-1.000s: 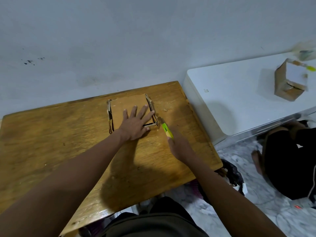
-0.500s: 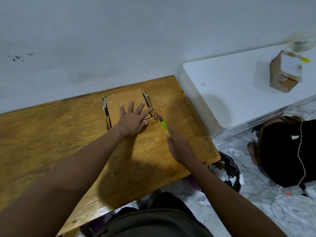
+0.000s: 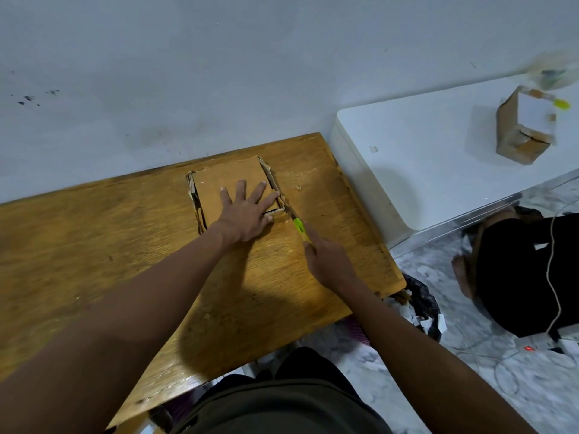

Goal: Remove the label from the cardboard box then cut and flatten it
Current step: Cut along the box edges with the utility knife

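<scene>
Your left hand (image 3: 242, 216) lies flat, fingers spread, on the flattened cardboard box (image 3: 230, 183) near the bench's (image 3: 94, 245) far edge; your right hand (image 3: 329, 261) grips a yellow-green cutter (image 3: 299, 227) at the box's right corner.

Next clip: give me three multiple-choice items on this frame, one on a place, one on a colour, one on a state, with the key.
1. Where does the second cardboard box stand?
A. white surface
B. wooden table
C. floor

2. What colour is the cutter handle?
A. red
B. yellow-green
C. blue

3. How is the left hand?
A. clenched
B. flat with fingers spread
C. lifted off

Key: 1 A, it sits on the white surface at right; 2 B, the handle by the right hand is yellow-green; 3 B, the palm presses the flattened box on the wooden table.
</scene>
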